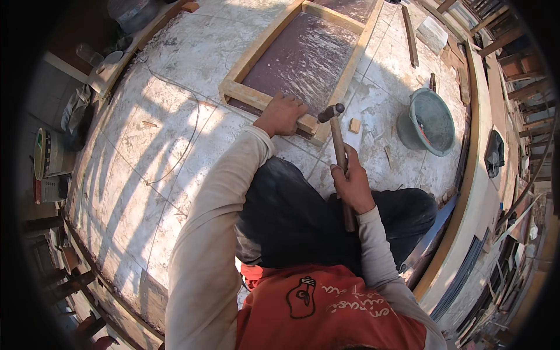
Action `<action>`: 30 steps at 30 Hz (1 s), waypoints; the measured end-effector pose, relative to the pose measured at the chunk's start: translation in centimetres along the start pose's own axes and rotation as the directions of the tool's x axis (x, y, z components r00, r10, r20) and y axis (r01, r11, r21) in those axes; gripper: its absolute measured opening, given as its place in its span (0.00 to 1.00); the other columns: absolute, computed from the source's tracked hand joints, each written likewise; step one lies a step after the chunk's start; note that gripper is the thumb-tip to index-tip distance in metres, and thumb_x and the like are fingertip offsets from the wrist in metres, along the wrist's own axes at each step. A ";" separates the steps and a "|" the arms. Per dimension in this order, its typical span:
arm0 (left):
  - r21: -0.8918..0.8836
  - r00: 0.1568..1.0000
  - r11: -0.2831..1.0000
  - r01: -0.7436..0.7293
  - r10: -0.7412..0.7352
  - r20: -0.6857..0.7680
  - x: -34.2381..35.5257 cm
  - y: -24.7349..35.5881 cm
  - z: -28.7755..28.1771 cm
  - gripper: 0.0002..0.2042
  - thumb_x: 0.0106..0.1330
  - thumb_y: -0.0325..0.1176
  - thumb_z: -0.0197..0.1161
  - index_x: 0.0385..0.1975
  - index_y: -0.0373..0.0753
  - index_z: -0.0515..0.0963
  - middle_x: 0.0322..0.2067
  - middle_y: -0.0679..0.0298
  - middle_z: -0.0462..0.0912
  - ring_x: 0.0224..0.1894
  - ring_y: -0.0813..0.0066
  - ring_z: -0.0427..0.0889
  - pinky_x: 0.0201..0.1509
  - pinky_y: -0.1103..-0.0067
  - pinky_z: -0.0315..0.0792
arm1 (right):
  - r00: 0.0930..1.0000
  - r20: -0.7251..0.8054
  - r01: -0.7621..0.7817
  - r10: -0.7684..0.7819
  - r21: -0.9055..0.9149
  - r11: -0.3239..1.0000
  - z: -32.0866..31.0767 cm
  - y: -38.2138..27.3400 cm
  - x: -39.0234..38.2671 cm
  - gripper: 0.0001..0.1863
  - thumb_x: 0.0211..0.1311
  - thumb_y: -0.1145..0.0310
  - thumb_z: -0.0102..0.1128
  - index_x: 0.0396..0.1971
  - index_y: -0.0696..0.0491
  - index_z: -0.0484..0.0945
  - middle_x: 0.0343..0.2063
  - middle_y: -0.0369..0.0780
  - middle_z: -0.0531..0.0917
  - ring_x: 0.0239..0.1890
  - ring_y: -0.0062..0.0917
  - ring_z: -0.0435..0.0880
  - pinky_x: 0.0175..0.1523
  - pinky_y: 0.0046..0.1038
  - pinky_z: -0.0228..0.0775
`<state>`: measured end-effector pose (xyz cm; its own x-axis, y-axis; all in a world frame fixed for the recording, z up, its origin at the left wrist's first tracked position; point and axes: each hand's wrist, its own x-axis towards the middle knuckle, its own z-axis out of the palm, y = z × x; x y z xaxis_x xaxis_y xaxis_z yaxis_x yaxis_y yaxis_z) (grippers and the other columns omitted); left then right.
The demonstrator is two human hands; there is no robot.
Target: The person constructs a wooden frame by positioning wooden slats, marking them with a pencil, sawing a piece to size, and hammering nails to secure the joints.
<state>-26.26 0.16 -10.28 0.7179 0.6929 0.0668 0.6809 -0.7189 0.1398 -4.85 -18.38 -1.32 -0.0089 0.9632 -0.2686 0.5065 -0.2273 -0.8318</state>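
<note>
A wooden frame [238,69] with a brown panel [303,55] inside it lies on the tiled floor ahead of me. My left hand [282,115] is closed over the near rail of that frame, close to its right corner. In my right hand [352,179] is a hammer [339,143], gripped around its wooden handle. The dark metal head is up beside the frame's near right corner; whether it touches the wood I cannot tell. Just right of the hammer head lies a small wood block [354,125].
A grey-green bucket [411,125] with something reddish inside stands to the right. Beyond it are a wood strip [409,36] and a pale block [432,35]. A thin cable [185,153] curves over the floor at left. Paint buckets [51,153] stand at the far left.
</note>
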 end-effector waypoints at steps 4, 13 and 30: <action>0.033 0.997 0.999 0.023 -0.020 -0.073 -1.5 0.9 -0.4 0.16 0.54 0.35 0.66 0.44 0.46 0.82 0.46 0.61 0.84 0.55 0.60 0.79 0.59 0.59 0.66 | 0.969 -0.019 0.232 -0.246 0.409 0.883 0.4 -4.2 -2.1 0.34 0.77 0.59 0.51 0.75 0.59 0.55 0.25 0.34 0.77 0.22 0.15 0.73 0.29 0.23 0.69; -0.026 0.984 0.988 0.155 -0.157 -0.081 -4.3 1.5 0.1 0.16 0.56 0.38 0.66 0.44 0.46 0.83 0.41 0.56 0.83 0.53 0.56 0.79 0.59 0.59 0.66 | 0.875 -0.070 0.482 -0.478 0.046 0.875 7.0 -8.8 6.7 0.24 0.78 0.55 0.50 0.63 0.58 0.68 0.26 0.46 0.82 0.24 0.31 0.82 0.32 0.36 0.73; -0.440 0.960 0.868 0.230 -0.276 -0.043 -6.4 -0.5 -0.3 0.19 0.58 0.36 0.69 0.50 0.42 0.80 0.46 0.58 0.84 0.58 0.59 0.79 0.65 0.61 0.68 | 0.904 0.308 0.396 -0.295 -0.350 0.849 8.2 -10.4 10.7 0.22 0.77 0.55 0.50 0.59 0.56 0.69 0.26 0.50 0.82 0.31 0.38 0.85 0.35 0.40 0.75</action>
<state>-31.24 -3.86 -10.45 0.4953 0.8660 0.0677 0.6922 -0.4406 0.5716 -17.32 -6.91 0.44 -0.4233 0.8940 -0.1471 0.7284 0.2392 -0.6420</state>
